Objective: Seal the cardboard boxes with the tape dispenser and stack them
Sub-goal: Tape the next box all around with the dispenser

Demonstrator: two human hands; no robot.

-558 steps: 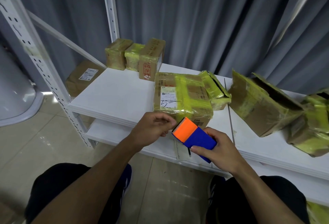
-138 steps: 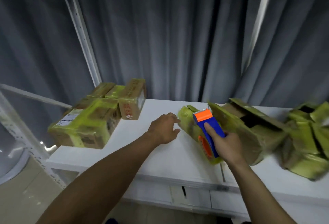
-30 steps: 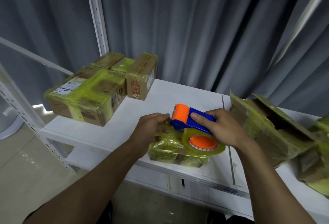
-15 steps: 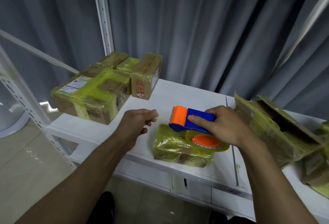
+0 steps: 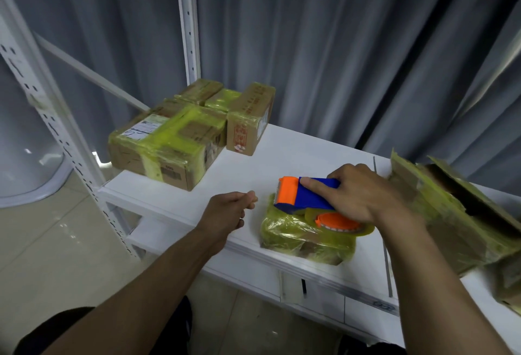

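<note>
Right hand [image 5: 363, 195] grips the tape dispenser [image 5: 306, 195] atop the small tape-wrapped box [image 5: 298, 239] at the white shelf's [image 5: 296, 154] front edge. The left hand [image 5: 227, 212], on the box a second ago, has drawn back, loosely curled and empty, so this seal looks nearly done. Sealed boxes [image 5: 169, 143] sit at left and an open carton [image 5: 451, 213] at right, before grey curtains [image 5: 338, 44].

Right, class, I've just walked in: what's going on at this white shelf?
A person's right hand grips the tape dispenser, resting it on a small tape-wrapped box at the shelf edge. The left hand hovers beside it, loosely curled, holding nothing. Sealed boxes sit back left; an open box lies right.
</note>
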